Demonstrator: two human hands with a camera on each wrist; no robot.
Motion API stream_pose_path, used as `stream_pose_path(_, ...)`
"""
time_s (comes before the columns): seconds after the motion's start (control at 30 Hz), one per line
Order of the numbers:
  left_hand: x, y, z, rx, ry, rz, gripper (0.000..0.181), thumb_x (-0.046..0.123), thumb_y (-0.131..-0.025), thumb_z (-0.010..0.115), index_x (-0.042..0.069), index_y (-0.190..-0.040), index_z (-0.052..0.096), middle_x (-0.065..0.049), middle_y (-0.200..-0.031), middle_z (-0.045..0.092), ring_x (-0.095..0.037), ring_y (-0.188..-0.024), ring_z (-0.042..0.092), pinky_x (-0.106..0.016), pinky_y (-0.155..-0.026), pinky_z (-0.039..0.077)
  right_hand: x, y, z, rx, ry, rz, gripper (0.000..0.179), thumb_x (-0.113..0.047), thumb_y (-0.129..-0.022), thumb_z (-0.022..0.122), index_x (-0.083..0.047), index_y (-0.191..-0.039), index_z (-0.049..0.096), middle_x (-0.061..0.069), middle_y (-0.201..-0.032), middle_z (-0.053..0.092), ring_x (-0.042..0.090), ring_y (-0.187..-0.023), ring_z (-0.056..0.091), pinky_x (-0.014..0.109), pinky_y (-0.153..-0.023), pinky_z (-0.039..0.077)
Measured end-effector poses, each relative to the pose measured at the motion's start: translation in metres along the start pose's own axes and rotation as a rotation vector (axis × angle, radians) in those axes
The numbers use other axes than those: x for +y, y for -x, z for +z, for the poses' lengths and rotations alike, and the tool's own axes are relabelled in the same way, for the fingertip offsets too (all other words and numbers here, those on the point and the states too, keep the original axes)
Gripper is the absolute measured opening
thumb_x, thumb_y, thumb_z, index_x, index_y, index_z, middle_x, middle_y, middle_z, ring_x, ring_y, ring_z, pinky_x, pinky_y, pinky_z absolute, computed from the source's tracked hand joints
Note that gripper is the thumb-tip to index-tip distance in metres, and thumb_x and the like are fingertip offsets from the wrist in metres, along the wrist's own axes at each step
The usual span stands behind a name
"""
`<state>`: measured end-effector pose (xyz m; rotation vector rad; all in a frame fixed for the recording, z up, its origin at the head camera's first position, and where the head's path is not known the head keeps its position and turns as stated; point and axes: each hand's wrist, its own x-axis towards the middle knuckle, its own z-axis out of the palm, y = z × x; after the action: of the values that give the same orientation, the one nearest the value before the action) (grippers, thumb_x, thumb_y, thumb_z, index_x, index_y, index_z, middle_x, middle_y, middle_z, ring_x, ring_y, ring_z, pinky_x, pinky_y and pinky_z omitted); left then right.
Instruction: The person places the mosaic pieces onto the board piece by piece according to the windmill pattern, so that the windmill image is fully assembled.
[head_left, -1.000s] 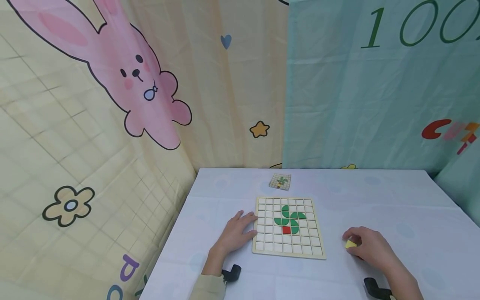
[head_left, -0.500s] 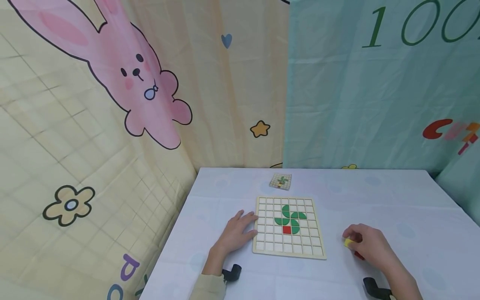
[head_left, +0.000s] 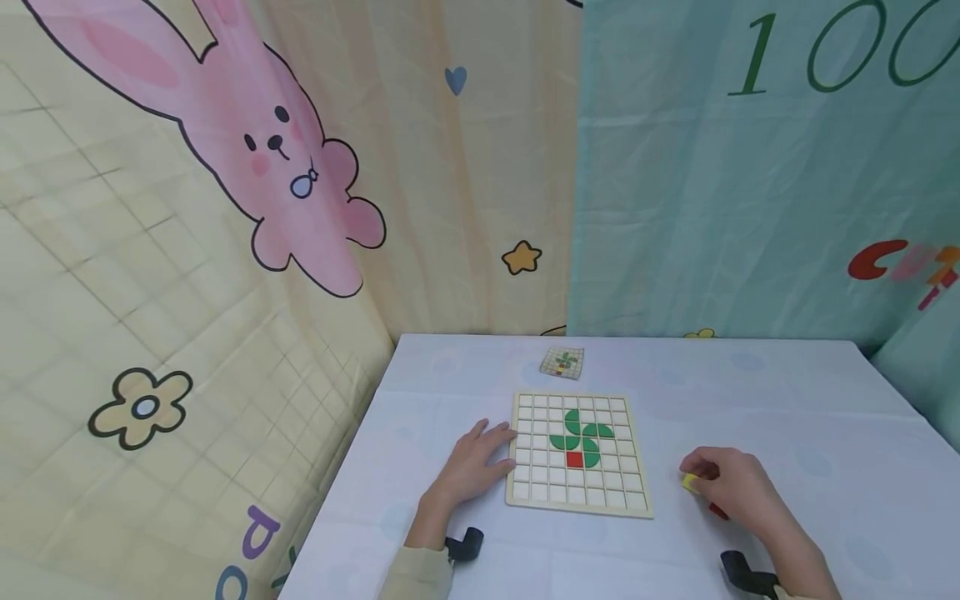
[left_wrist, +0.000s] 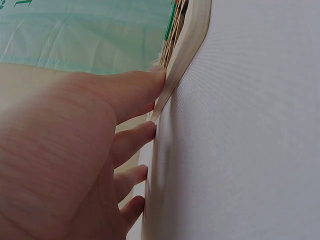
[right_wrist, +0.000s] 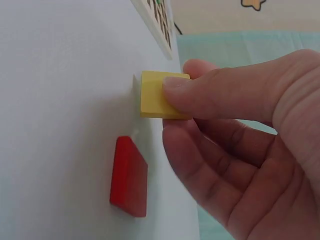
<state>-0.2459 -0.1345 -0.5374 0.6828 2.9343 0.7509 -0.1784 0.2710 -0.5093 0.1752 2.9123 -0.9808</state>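
Observation:
My right hand (head_left: pixel 731 483) pinches a yellow square tile (right_wrist: pixel 152 95) between thumb and fingers, just above the table right of the board. Below it a red tile (right_wrist: pixel 129 177) lies on the table, partly hidden by the hand in the head view. My left hand (head_left: pixel 471 462) rests at the left edge of the wooden grid board (head_left: pixel 540 493), thumb and fingertips touching its rim with the fingers spread. On the board several green curved pieces (head_left: pixel 597 431) form a pinwheel, and a red square tile (head_left: pixel 574 459) sits beneath its middle.
A small pattern card (head_left: pixel 562 363) with a like pinwheel lies behind the board. The white-covered table (head_left: pixel 450 367) meets printed curtains (head_left: pixel 465 208) at its back and left side.
My right hand has lifted the yellow tile slightly and shifted it left, and the red tile beneath has come into sight. The left hand keeps its place at the board.

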Motion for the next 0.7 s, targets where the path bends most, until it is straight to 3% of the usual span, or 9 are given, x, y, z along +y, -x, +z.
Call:
stream_pose_path(0.53,0.002,0.001,0.000,0.004,-0.005,-0.006,0.050,0.041,-0.099,0.061,0.025,-0.146,0.054,0.002,-0.156,0.044,-0.031,-0.150,0.024,-0.056,-0.118,0.025,-0.021,-0.006,0.003,-0.011,0.011,-0.027,0.019,-0.003,-0.084,0.077,-0.011,-0.101,0.076,0.001,-0.095,0.069,0.020,-0.082,0.060,0.034,-0.062,0.054)
stream_pose_path(0.7,0.004,0.002,-0.002,0.005,0.000,-0.007,0.050,0.041,-0.099,0.061,0.024,-0.146,0.054,0.002,-0.156,0.044,-0.031,-0.150,0.023,-0.056,-0.118,0.025,-0.028,-0.008,0.005,0.000,0.010,-0.069,0.018,-0.001,-0.084,0.076,-0.012,-0.099,0.077,0.002,-0.097,0.070,0.021,-0.085,0.062,0.038,-0.067,0.056)
